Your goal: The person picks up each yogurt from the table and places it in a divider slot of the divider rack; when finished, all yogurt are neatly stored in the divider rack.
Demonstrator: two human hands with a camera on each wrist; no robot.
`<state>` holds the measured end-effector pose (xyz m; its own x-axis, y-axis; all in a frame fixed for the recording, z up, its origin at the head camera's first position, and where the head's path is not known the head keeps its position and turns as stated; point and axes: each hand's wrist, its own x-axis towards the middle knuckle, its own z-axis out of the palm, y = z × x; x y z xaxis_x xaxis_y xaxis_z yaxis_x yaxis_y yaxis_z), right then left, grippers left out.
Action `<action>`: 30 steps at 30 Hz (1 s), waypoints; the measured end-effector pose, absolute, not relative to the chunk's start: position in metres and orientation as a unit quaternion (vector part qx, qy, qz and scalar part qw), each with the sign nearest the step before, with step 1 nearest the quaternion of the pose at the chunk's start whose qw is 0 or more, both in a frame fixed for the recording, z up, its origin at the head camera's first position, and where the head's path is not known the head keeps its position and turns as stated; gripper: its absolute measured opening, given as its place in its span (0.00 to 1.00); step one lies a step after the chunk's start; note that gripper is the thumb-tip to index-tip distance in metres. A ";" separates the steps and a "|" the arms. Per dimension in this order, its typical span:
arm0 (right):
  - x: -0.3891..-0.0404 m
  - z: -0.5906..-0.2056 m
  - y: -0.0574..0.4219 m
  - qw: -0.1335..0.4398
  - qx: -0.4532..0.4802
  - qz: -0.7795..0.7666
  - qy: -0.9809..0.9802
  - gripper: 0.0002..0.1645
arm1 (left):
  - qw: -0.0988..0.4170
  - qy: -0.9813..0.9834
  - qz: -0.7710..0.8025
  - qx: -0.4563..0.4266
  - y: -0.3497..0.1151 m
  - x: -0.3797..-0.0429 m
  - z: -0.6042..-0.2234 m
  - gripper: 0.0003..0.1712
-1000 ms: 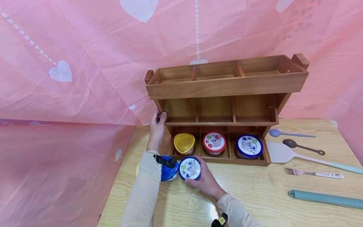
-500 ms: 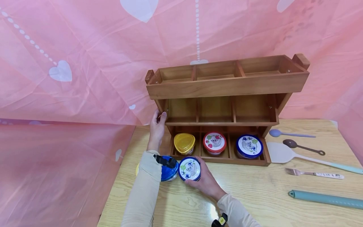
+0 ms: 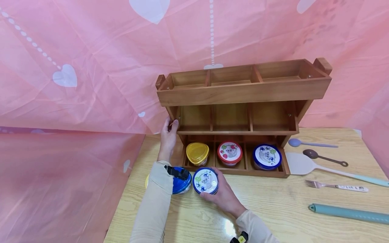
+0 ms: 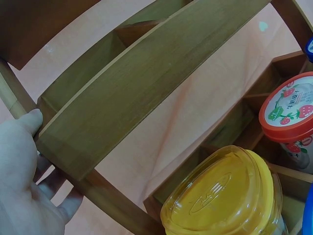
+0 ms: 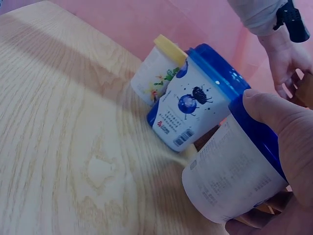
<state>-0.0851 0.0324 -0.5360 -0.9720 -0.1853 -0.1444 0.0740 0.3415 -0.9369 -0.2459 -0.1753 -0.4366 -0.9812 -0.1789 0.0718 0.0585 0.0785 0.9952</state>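
My left hand (image 3: 168,140) grips the left side of the brown wooden shelf (image 3: 243,92) at the middle tier. In the left wrist view, the thumb of the left hand (image 4: 22,171) rests by the tier's corner, with fingers behind the side post. Below the shelf's front, my right hand (image 3: 223,194) holds a white cup with a blue-rimmed lid (image 3: 205,181) printed with blueberries. The right wrist view shows the right thumb on the lid of that cup (image 5: 232,171). Just left stand a blue-lidded cup (image 5: 195,103), partly behind my left sleeve in the head view, and a yellow-lidded cup (image 5: 159,73).
The bottom tier holds a yellow-lidded cup (image 3: 197,153), a red-lidded cup (image 3: 229,153) and another blue-lidded cup (image 3: 267,156). On the table's right lie a blue spoon (image 3: 294,142), a brown spoon (image 3: 310,154), a spatula (image 3: 301,163), a fork (image 3: 316,184) and a teal rod (image 3: 349,212).
The right hand has shifted slightly right with its cup, widening the space beside the blue-lidded cup. The left hand and shelf stay put.
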 end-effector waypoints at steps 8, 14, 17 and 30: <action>-0.080 -0.528 0.041 0.090 -0.045 -0.587 0.803 0.65 | 0.090 -0.729 -0.677 0.038 -0.175 -0.246 -0.437 0.28; -0.078 -0.514 0.048 0.075 -0.054 -0.595 0.798 0.65 | 0.089 -0.729 -0.677 0.040 -0.175 -0.247 -0.437 0.28; -0.078 -0.507 0.051 0.067 -0.061 -0.598 0.797 0.65 | 0.085 -0.731 -0.676 0.043 -0.176 -0.247 -0.437 0.29; -0.073 -0.478 0.069 0.045 -0.066 -0.594 0.800 0.65 | 0.081 -0.727 -0.681 0.041 -0.176 -0.246 -0.436 0.30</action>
<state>-0.0729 0.0693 -0.4780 -0.9871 -0.1599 0.0062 -0.0522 0.2852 -0.9571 -0.2458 -0.1759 -0.4361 -0.9837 -0.1692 0.0614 0.0501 0.0702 0.9963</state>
